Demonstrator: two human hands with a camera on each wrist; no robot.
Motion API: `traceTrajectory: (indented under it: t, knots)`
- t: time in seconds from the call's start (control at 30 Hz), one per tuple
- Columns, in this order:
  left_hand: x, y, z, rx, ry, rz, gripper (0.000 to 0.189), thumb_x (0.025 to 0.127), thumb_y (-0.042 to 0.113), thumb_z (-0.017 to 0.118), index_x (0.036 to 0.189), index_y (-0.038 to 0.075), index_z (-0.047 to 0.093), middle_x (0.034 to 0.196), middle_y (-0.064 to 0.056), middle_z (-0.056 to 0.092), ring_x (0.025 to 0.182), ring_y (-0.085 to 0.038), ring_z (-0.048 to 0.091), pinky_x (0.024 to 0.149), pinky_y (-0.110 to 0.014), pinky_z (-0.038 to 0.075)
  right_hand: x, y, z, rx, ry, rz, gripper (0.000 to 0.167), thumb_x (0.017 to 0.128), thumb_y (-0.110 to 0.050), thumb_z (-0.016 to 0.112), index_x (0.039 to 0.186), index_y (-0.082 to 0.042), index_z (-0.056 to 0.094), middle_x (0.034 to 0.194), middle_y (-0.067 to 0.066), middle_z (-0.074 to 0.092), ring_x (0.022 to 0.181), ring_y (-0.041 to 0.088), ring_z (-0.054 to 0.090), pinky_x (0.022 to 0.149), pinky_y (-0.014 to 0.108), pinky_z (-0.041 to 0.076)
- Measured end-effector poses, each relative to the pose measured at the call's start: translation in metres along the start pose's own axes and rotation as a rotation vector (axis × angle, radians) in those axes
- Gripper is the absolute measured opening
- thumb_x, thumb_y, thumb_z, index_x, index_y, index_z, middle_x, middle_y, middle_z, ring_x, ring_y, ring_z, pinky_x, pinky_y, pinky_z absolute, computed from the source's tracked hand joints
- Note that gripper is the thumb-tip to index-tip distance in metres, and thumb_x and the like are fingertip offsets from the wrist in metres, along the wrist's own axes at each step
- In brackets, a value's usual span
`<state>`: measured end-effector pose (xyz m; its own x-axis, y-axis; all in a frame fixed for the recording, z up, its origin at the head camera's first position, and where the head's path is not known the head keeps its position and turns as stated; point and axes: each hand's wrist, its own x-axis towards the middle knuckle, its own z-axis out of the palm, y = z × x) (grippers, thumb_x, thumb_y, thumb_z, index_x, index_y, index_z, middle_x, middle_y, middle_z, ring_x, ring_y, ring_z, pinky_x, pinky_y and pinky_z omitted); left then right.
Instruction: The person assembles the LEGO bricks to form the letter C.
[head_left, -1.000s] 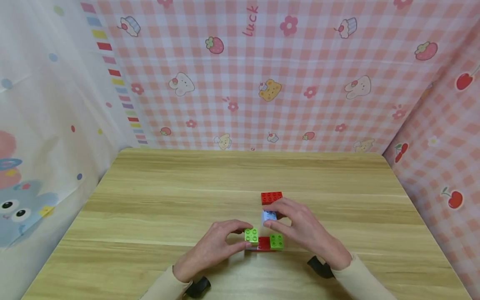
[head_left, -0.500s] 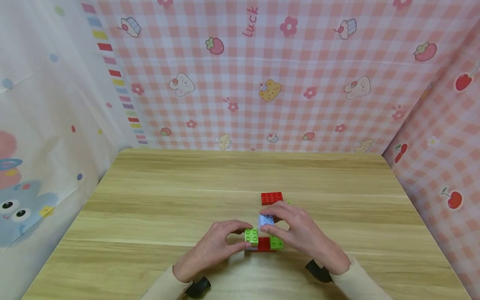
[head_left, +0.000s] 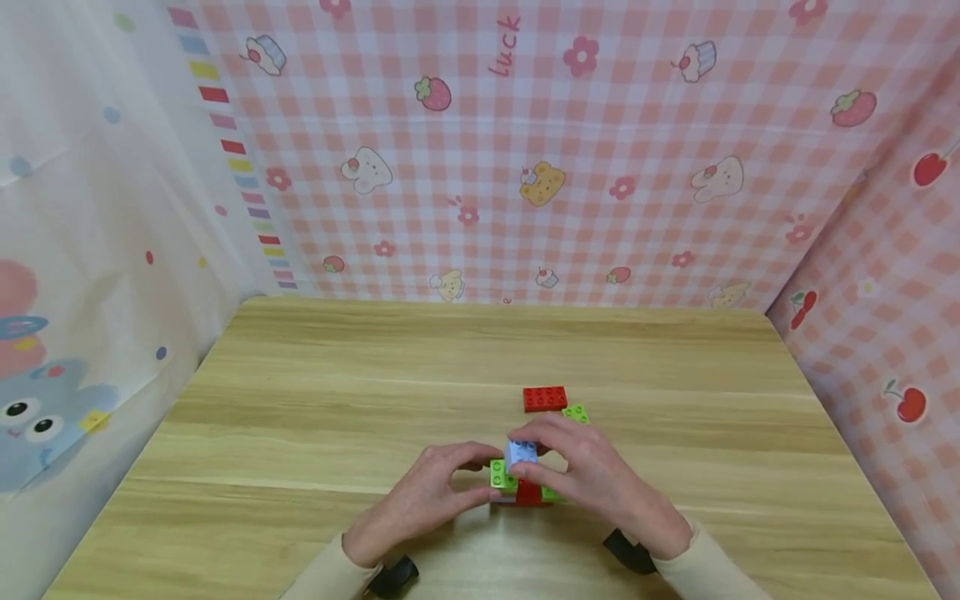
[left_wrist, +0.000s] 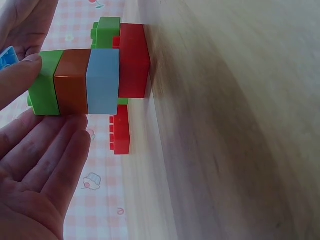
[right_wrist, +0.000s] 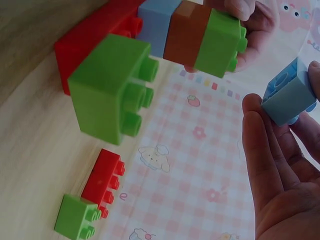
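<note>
A red building brick lies on the table as a base. On its left end stands a stack: a light blue brick lowest, an orange-brown brick in the middle, a green brick on top. A second green brick sits on the base's right end. My left hand pinches the stack near its top between thumb and fingers. In my right hand a loose light blue brick is pinched by thumb and fingertips. It hangs above the stack, apart from it in the right wrist view.
Behind my right hand, a loose red brick and a loose green brick lie on the wooden table. A pink checked cloth rises at the table's back edge; cloths also hang at both sides.
My right hand has carried the loose light blue brick left and nearer to me, towards the stack's top. The loose green brick behind has come into view. My left hand stays in place.
</note>
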<state>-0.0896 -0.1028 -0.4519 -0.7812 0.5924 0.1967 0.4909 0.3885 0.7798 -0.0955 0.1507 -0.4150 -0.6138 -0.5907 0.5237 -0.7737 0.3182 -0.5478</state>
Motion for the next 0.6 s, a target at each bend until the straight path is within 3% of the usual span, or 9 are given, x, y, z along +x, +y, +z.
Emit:
traceTrajectory:
  t: [0.17, 0.6]
  knots:
    - [-0.002, 0.0, -0.001, 0.004, 0.007, 0.004, 0.036, 0.095, 0.024, 0.078, 0.127, 0.009, 0.07, 0.125, -0.002, 0.073, 0.111, -0.015, 0.069, 0.095, -0.033, 0.058, 0.0, -0.001, 0.007, 0.007, 0.003, -0.031, 0.03, 0.092, -0.019, 0.081, 0.117, -0.006, 0.071, 0.114, 0.002, 0.068, 0.092, 0.009, 0.067, 0.077, 0.029, 0.062]
    - [-0.003, 0.002, -0.002, 0.01, 0.009, 0.0, 0.034, 0.095, 0.021, 0.078, 0.125, 0.006, 0.07, 0.123, -0.005, 0.074, 0.108, -0.02, 0.072, 0.094, -0.033, 0.058, 0.001, -0.003, 0.013, -0.044, -0.044, 0.044, 0.037, 0.09, -0.03, 0.082, 0.118, -0.007, 0.073, 0.115, -0.003, 0.068, 0.099, 0.008, 0.064, 0.083, 0.027, 0.06]
